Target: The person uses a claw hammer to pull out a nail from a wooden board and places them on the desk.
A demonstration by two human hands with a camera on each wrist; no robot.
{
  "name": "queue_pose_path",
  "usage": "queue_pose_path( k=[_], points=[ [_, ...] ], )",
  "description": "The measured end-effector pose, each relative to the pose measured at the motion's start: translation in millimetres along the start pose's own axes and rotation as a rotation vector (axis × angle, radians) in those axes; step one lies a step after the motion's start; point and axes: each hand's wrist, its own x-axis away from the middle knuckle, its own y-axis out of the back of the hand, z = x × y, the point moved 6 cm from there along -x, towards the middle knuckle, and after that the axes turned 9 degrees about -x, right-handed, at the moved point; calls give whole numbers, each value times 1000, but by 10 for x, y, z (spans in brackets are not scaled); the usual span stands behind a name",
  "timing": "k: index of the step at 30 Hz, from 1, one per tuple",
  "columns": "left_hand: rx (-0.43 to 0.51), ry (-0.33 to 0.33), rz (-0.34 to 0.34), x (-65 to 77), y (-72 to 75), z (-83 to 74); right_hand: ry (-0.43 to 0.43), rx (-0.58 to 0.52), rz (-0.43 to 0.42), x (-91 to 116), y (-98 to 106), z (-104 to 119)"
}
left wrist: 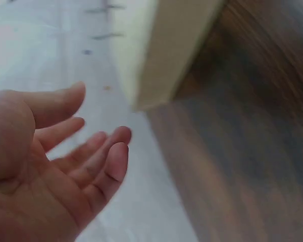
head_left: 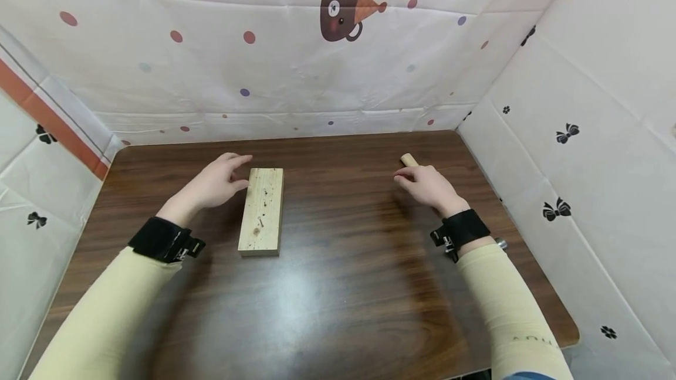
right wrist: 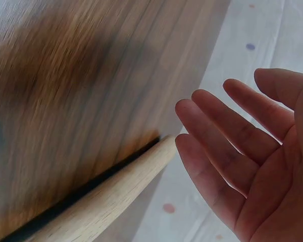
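Observation:
A pale wooden board [head_left: 260, 216] lies lengthwise on the table, with several small dark nails [head_left: 264, 204] on its top face. Beside its upper left edge is my left hand [head_left: 213, 182], fingers loosely bent and holding nothing. In the left wrist view, a gap shows between the fingers and the board [left wrist: 164, 55]. My right hand [head_left: 426, 185] hovers over a wooden handle [head_left: 408, 160], its fingers relaxed and its palm bare. The right wrist view has the round handle [right wrist: 116, 194] below the fingertips. Hand and wrist hide most of it in the head view.
The brown wood-grain table [head_left: 338, 286] fills the area between the arms. By the right wrist a small metal piece [head_left: 501, 243] shows, in line with the handle. Patterned sheets [head_left: 296, 63] stand at the back and both sides.

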Motion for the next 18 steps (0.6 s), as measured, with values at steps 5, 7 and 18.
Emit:
queue_pose_path(
  k=[5, 7, 18],
  points=[
    [-27, -21, 63, -176, -262, 106, -50, 9, -4, -24, 29, -159],
    [-12, -15, 93, -199, -343, 129, -62, 10, -1, -32, 18, -206],
    [102, 62, 85, -228, -426, 117, -60, 14, -17, -40, 15, -278]
  ],
)
